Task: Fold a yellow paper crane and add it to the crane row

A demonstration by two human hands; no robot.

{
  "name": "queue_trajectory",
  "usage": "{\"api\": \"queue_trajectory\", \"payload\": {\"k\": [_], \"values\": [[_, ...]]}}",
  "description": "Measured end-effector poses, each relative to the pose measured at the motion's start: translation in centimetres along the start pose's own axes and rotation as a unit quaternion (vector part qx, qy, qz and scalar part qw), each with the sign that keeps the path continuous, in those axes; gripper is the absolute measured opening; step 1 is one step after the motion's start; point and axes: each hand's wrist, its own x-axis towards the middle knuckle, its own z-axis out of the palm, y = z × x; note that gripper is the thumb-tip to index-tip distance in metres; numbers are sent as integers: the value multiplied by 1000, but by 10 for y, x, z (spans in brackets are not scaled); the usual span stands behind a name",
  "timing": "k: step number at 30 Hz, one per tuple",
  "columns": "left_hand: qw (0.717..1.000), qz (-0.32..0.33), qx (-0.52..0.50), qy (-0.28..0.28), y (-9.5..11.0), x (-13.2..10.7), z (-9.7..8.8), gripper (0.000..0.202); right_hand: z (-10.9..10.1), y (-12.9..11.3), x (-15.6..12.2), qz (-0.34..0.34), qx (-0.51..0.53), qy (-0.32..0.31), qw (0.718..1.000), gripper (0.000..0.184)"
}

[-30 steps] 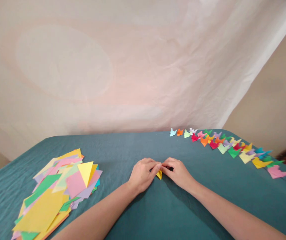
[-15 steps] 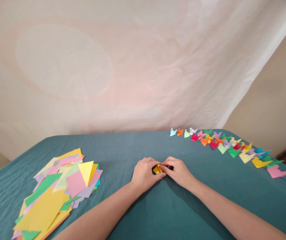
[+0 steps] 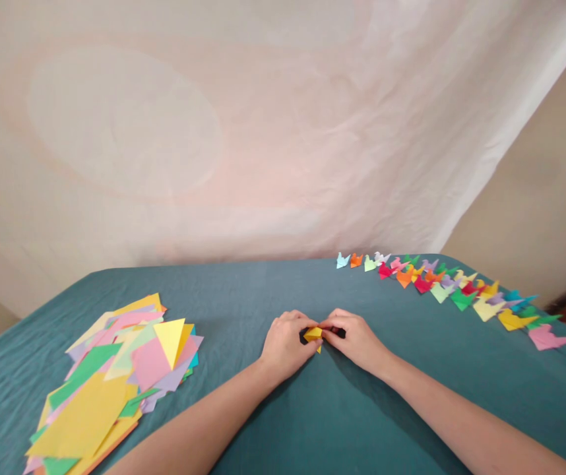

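Observation:
A small folded piece of yellow origami paper is between my two hands, just above or on the green cloth at the middle of the table. My left hand pinches its left side, thumb in front and fingers behind. On the right side, the thumb and fingertips of my right hand close on the same paper. One yellow point sticks out below, between the two thumbs. The fingers partly cover the folds, so its exact shape is hidden.
To the left lies a loose pile of coloured paper squares, with a folded yellow sheet on top. Several folded paper birds stand in rows along the right rear edge. A pale cloth hangs behind the green-covered table.
The right thumb has drawn back slightly to the right, away from the left thumb. More of the yellow paper shows, with a point now visible below. Both hands keep their place.

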Motion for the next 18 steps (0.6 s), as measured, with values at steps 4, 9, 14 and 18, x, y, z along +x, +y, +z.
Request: {"api": "queue_trajectory", "payload": {"k": [4, 9, 14, 18], "values": [[1000, -2, 0, -1, 0, 0, 0, 20, 0, 1, -2, -28, -40, 10, 999, 16], [1000, 17, 16, -6, 2, -1, -2, 21, 0, -1, -6, -87, -127, 18, 988, 18], [997, 54, 49, -7, 6, -3, -5, 16, -2, -5, -6, -126, -225, 17, 966, 18], [994, 71, 75, -17, 6, -4, -5, 14, -2, -8, -5, -155, -301, 12, 941, 16]]}}
